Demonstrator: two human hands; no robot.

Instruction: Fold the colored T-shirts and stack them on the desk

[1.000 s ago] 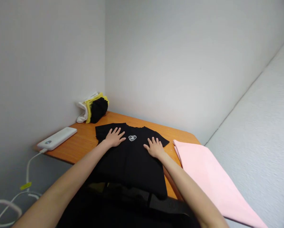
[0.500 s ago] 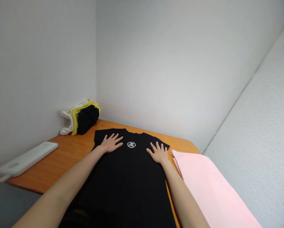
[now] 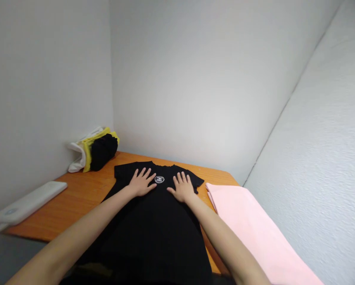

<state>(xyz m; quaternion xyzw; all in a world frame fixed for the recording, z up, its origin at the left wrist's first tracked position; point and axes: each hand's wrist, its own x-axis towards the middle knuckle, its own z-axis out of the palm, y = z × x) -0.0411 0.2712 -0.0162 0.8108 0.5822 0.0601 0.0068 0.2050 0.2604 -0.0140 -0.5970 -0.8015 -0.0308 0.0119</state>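
Note:
A black T-shirt [image 3: 162, 233] lies spread face up, its collar toward the back wall and a round white logo [image 3: 159, 179] on the chest. My left hand [image 3: 141, 184] rests flat on the chest, left of the logo, fingers spread. On the other side of the logo, my right hand [image 3: 182, 188] also presses flat on the cloth with its fingers apart. Neither hand grips anything. The lower part of the shirt reaches the bottom of the view, partly behind my forearms.
A folded pink cloth [image 3: 248, 221] lies along the right side of the wooden table [image 3: 79, 202]. White, yellow and black garments [image 3: 95, 150] are bunched in the back left corner. A white power bank [image 3: 31, 202] with a cable sits at the left edge. Walls border the table.
My right hand has moved inward across the shirt, closer to the logo. My left hand has also come slightly nearer the logo. The camera view has shifted a little.

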